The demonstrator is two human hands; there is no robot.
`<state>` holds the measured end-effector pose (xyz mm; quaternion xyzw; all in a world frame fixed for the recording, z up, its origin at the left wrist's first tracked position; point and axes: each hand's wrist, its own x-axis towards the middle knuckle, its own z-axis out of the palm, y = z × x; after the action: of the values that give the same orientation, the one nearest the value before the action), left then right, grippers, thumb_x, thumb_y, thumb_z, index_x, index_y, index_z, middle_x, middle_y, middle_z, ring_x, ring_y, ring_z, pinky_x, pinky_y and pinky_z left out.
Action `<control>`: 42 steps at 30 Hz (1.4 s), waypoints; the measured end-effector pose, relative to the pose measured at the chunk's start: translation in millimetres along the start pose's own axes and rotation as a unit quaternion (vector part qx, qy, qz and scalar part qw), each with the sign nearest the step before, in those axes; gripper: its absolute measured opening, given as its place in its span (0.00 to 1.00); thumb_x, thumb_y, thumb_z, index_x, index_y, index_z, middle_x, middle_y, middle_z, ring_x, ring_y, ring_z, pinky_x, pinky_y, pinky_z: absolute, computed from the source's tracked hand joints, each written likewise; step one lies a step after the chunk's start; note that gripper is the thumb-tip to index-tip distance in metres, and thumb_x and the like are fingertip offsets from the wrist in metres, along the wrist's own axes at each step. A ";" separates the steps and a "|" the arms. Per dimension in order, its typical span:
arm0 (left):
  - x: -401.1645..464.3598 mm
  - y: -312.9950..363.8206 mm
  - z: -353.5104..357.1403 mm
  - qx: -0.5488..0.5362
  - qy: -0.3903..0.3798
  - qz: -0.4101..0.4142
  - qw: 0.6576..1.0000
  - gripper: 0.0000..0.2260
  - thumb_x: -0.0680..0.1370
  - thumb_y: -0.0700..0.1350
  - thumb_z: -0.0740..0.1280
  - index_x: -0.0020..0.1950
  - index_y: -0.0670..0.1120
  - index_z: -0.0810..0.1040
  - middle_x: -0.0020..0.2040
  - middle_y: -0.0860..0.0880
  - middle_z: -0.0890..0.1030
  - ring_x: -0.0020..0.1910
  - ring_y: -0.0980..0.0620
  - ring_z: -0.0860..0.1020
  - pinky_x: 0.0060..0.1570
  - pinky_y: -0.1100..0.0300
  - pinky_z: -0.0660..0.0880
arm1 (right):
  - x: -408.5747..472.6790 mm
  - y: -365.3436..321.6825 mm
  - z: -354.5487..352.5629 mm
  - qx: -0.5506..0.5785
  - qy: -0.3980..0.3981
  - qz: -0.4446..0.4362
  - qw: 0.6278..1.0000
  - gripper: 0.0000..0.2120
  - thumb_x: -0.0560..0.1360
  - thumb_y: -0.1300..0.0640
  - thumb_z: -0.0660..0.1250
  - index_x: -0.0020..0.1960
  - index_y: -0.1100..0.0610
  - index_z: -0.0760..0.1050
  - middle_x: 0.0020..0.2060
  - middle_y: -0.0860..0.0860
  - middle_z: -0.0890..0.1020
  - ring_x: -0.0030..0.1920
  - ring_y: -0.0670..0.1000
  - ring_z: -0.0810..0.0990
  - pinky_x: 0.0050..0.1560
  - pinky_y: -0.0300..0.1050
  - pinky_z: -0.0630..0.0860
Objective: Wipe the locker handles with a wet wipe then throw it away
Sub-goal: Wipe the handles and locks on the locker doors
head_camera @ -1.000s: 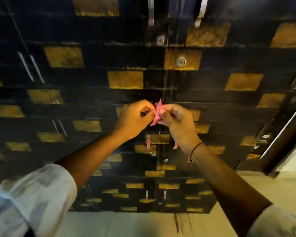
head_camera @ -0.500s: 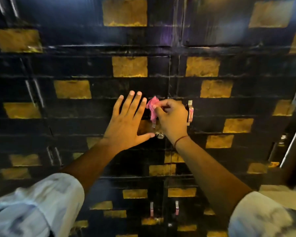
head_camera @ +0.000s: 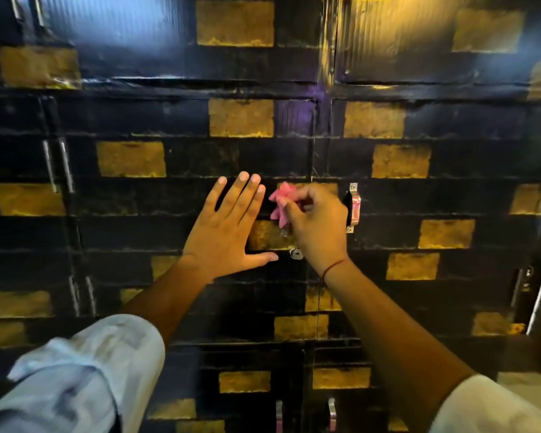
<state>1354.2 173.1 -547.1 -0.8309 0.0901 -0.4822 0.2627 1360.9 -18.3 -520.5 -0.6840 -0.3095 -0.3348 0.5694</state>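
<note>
While pinched: pink wipe (head_camera: 279, 205), right hand (head_camera: 317, 226).

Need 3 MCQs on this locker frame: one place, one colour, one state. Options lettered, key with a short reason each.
1. Where is the bare metal handle?
A. right of the right hand
B. under the left hand
C. on the floor
2. What colour is the wipe?
A. white
B. pink
C. green
3. How is the left hand?
A. fist
B. pinching the wipe
C. flat, fingers spread on the locker door

Key: 1 A, handle shows just beyond the right knuckles. 2 B, crumpled pink wad. 3 C, straight fingers against the door.
</note>
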 end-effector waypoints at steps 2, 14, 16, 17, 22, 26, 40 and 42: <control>0.0 0.3 3.8 0.006 0.014 0.001 1.000 0.54 0.75 0.79 0.52 0.83 0.37 0.47 0.84 0.38 0.47 0.83 0.40 0.46 0.80 0.37 0.48 | -16.2 9.7 -3.8 -0.027 -0.027 -0.015 0.999 0.05 0.76 0.60 0.72 0.42 0.54 0.79 0.42 0.46 0.84 0.48 0.41 0.83 0.52 0.41 0.80; -0.5 0.8 5.7 0.010 0.036 0.004 0.999 0.54 0.75 0.79 0.52 0.83 0.36 0.49 0.83 0.38 0.49 0.83 0.39 0.47 0.79 0.36 0.52 | -26.1 29.4 -1.3 -0.120 -0.050 -0.115 0.985 0.07 0.74 0.66 0.72 0.45 0.55 0.78 0.48 0.42 0.82 0.53 0.42 0.79 0.54 0.41 0.79; -0.8 1.2 5.3 0.012 0.034 0.005 0.999 0.54 0.75 0.79 0.52 0.83 0.36 0.50 0.83 0.38 0.49 0.83 0.39 0.48 0.79 0.36 0.52 | -19.4 28.8 -4.0 -0.145 -0.073 -0.120 0.979 0.08 0.74 0.67 0.71 0.44 0.55 0.77 0.47 0.43 0.82 0.52 0.43 0.80 0.53 0.45 0.80; -0.9 1.5 5.4 0.012 0.035 0.005 0.999 0.54 0.75 0.79 0.52 0.83 0.36 0.50 0.83 0.38 0.49 0.83 0.39 0.48 0.79 0.36 0.51 | -18.2 29.2 -6.4 -0.150 -0.083 -0.113 0.979 0.08 0.74 0.67 0.70 0.44 0.55 0.77 0.47 0.44 0.82 0.51 0.44 0.80 0.52 0.47 0.80; -1.4 0.3 7.7 0.016 0.040 0.004 0.999 0.55 0.75 0.79 0.53 0.83 0.36 0.49 0.84 0.38 0.48 0.83 0.40 0.47 0.79 0.36 0.50 | -17.7 19.2 -23.7 -0.050 0.031 -0.046 0.997 0.10 0.77 0.65 0.69 0.48 0.50 0.78 0.42 0.41 0.82 0.45 0.41 0.82 0.50 0.36 0.80; -1.1 0.5 7.8 0.011 0.041 0.006 0.999 0.54 0.75 0.79 0.52 0.83 0.36 0.49 0.84 0.38 0.49 0.83 0.40 0.47 0.79 0.36 0.50 | 4.8 -0.4 -7.0 -0.138 -0.019 -0.157 0.978 0.13 0.79 0.63 0.66 0.62 0.53 0.78 0.56 0.49 0.81 0.58 0.48 0.79 0.62 0.33 0.72; -1.9 -0.4 10.2 0.007 0.052 0.006 0.999 0.54 0.75 0.79 0.51 0.83 0.37 0.49 0.84 0.39 0.48 0.83 0.40 0.46 0.80 0.37 0.50 | 7.7 11.7 -3.3 -0.388 -0.058 -0.224 0.892 0.21 0.75 0.65 0.69 0.68 0.57 0.75 0.56 0.54 0.78 0.53 0.54 0.76 0.54 0.46 0.77; -2.6 0.0 9.6 0.004 0.051 0.005 0.999 0.54 0.75 0.79 0.51 0.83 0.37 0.48 0.84 0.39 0.48 0.83 0.40 0.46 0.80 0.37 0.50 | 9.4 9.1 -4.6 -0.410 -0.040 -0.211 0.887 0.18 0.76 0.65 0.68 0.65 0.56 0.77 0.53 0.54 0.79 0.51 0.55 0.76 0.52 0.48 0.78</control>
<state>1361.0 177.6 -552.8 -0.8037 0.1058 -0.5229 0.2635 1373.2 -23.9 -517.4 -0.7877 -0.3047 -0.5164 0.1414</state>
